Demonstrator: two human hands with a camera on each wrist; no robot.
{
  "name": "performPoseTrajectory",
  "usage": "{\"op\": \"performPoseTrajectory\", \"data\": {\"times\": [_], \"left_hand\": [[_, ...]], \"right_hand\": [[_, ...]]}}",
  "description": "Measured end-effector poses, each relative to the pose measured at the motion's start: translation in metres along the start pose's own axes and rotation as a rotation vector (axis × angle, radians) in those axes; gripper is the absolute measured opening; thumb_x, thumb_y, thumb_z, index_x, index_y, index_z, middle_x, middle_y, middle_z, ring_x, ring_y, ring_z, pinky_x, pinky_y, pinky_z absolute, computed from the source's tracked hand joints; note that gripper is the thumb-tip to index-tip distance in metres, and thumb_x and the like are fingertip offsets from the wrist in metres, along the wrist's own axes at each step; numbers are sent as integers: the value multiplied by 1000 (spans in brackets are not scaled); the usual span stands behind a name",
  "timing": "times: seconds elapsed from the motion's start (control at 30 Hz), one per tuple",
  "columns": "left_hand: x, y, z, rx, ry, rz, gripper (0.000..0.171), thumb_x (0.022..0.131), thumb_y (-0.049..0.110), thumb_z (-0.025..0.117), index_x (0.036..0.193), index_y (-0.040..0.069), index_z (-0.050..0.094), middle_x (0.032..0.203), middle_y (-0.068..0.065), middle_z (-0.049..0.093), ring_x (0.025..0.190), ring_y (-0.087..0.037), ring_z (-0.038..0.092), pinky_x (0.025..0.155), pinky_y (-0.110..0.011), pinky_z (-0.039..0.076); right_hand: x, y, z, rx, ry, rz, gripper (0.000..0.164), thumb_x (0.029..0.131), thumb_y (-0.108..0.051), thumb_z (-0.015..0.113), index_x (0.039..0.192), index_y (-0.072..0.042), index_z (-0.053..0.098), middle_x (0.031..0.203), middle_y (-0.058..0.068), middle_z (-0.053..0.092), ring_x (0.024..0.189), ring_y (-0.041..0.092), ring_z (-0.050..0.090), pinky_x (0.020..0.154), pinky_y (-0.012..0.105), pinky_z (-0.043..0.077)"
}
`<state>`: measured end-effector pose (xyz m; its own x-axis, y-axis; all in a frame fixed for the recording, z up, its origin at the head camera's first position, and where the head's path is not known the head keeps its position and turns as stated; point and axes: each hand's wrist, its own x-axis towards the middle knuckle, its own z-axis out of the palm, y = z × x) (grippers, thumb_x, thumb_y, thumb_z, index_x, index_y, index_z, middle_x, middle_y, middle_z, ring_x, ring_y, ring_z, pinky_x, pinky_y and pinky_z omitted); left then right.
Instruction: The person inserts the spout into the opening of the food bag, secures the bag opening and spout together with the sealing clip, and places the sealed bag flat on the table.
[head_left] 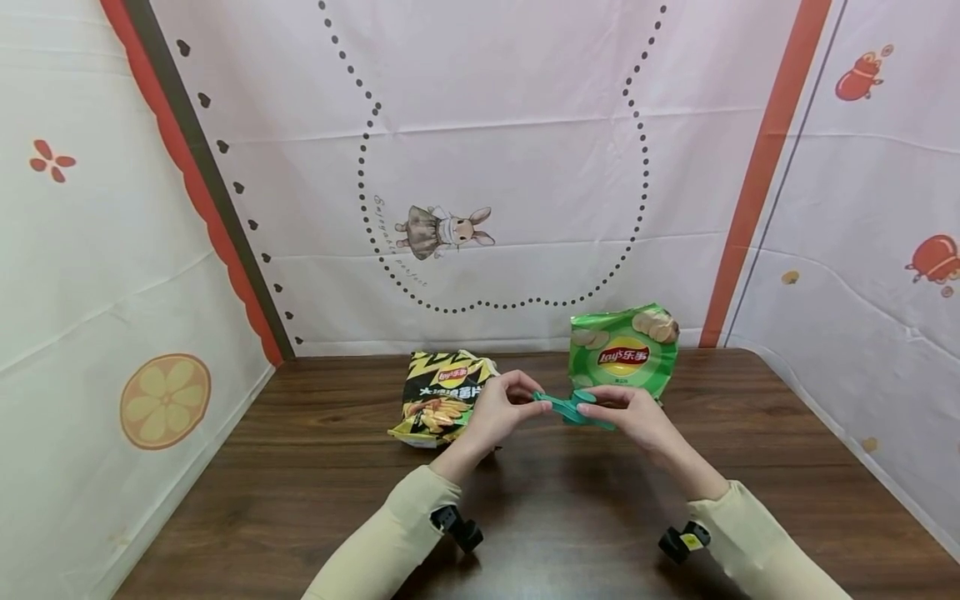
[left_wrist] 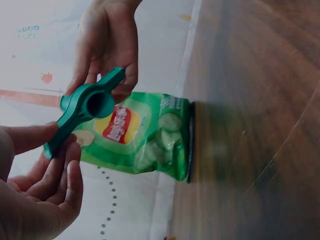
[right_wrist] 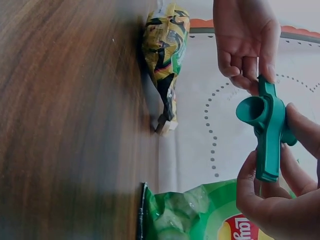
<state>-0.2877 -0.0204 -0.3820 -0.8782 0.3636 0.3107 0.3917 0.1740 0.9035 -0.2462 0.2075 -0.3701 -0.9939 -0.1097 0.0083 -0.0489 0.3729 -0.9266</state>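
A green plastic bag clip with a round funnel-shaped spout point(right_wrist: 270, 135) is held up over the table between both hands. My left hand point(head_left: 498, 408) pinches one end of it between thumb and fingers. Near the other end, my right hand point(head_left: 633, 417) grips it, thumb and fingers on opposite sides. The spout's round opening point(left_wrist: 100, 103) shows in both wrist views. Behind the right hand stands a green bag of potato chips point(head_left: 622, 354), partly covered by it. A black and yellow chip bag point(head_left: 442, 400) leans beside the left hand, which overlaps its right edge.
The dark wooden table point(head_left: 337, 500) runs back to a printed white cloth point(head_left: 517, 183) hung behind it. More cloth hangs along the left and right sides. The yellow bag's narrowed end point(right_wrist: 167, 107) has a small pale piece at its tip.
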Motion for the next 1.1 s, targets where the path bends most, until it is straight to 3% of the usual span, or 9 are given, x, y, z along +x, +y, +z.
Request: {"op": "performPoseTrajectory", "data": {"times": [0.13, 0.33, 0.73, 1.1], "left_hand": [[2, 2, -6, 38, -38, 19, 13, 79, 14, 76, 91, 10, 71, 85, -7, 71, 73, -9, 63, 64, -23, 50], [4, 7, -11, 84, -29, 21, 14, 76, 19, 79, 87, 13, 72, 79, -1, 69, 69, -11, 62, 61, -26, 50], [3, 6, -2, 119, 75, 50, 13, 76, 12, 79, 84, 8, 70, 78, -6, 69, 67, -10, 62, 61, -22, 50], [4, 0, 6, 102, 127, 47, 15, 75, 12, 80, 83, 8, 68, 79, -7, 71, 68, -8, 62, 63, -21, 50]], "right_hand": [[0, -1, -1, -15, 5, 1, 49, 84, -39, 71, 119, -5, 65, 96, 0, 72, 87, 15, 57, 78, 33, 47], [1, -2, -2, -30, 14, 0, 50, 83, -40, 71, 118, -4, 65, 97, 2, 72, 87, 16, 57, 79, 35, 48], [5, 1, 0, -80, 40, 20, 51, 83, -42, 70, 119, -6, 66, 98, 3, 72, 89, 17, 56, 76, 29, 45], [5, 0, -1, -71, 56, 24, 52, 83, -41, 70, 119, -5, 66, 100, 3, 72, 90, 15, 55, 76, 29, 44]]}}
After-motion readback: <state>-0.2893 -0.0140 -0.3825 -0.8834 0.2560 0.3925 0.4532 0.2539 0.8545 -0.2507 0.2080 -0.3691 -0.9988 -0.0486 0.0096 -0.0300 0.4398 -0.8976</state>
